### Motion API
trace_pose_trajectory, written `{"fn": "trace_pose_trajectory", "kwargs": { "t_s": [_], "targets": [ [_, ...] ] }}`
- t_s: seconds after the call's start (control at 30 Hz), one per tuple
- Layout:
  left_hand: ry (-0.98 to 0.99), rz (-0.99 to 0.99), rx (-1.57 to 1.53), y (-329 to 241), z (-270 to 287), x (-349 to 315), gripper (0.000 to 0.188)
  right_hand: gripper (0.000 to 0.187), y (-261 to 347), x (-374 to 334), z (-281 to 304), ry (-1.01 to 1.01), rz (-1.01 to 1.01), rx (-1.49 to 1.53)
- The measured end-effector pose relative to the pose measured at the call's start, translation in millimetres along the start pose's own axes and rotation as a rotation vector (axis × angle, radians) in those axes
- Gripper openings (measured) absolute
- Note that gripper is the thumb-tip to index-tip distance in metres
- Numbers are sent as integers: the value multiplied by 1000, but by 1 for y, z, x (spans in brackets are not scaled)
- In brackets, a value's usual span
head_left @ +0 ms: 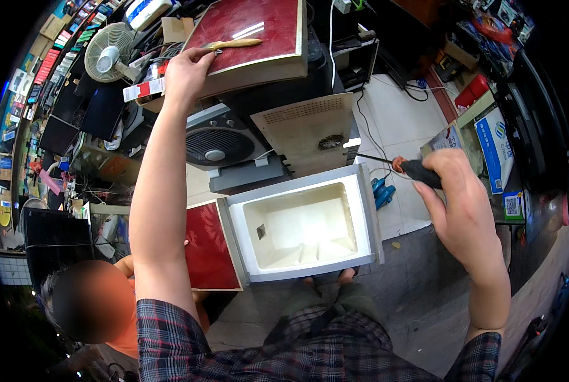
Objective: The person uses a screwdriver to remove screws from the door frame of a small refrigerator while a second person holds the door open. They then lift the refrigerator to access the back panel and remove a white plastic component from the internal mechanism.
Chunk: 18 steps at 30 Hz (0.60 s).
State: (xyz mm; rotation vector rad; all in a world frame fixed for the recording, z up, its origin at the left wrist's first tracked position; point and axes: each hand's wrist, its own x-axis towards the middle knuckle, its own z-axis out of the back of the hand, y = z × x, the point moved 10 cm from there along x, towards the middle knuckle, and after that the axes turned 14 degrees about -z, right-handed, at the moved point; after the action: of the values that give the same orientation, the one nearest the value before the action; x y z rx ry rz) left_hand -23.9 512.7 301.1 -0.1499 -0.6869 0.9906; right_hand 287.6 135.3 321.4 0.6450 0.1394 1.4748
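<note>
Honestly, the screwdriver (pixel 420 173) near the far right corner of the fridge (pixel 365 216) could scratch it if the right hand (pixel 457 194), fingers closed round the handle, slips — and beyond the fridge, the left hand (pixel 186 71), fingers bent, grip unclear, could knock the brush (pixel 240 43) down.

Red-topped box (pixel 262 56): wooden-handled tool (pixel 236 44) on top. Tiled floor (pixel 396 118): blue tool (pixel 383 193).

Screwdriver (pixel 401 167) and wooden-handled tool (pixel 241 43) by the red-topped box (pixel 271 22).
From my end, I see the wooden handle lying over the box's glossy, pale-edged top, pointing right; the black-handled screwdriver hangs beyond the box's lower right, dark shaft pointing left.
</note>
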Motion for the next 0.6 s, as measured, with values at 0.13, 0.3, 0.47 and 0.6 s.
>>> {"fn": "trace_pose_trajectory", "kwargs": {
  "t_s": [0.13, 0.3, 0.47, 0.6],
  "targets": [
    [-12, 29, -69, 1, -2, 1, 33, 42, -17, -29, 9, 11, -64, -8],
    [-19, -46, -53, 6, -7, 9, 35, 42, -33, -51, 8, 18, -102, 5],
    [39, -160, 117, 29, 10, 11, 41, 37, -29, -58, -3, 42, -106, 21],
    [21, -46, 24, -18, 2, 2, 27, 35, -36, -64, -4, 32, -127, -6]
  ]
}}
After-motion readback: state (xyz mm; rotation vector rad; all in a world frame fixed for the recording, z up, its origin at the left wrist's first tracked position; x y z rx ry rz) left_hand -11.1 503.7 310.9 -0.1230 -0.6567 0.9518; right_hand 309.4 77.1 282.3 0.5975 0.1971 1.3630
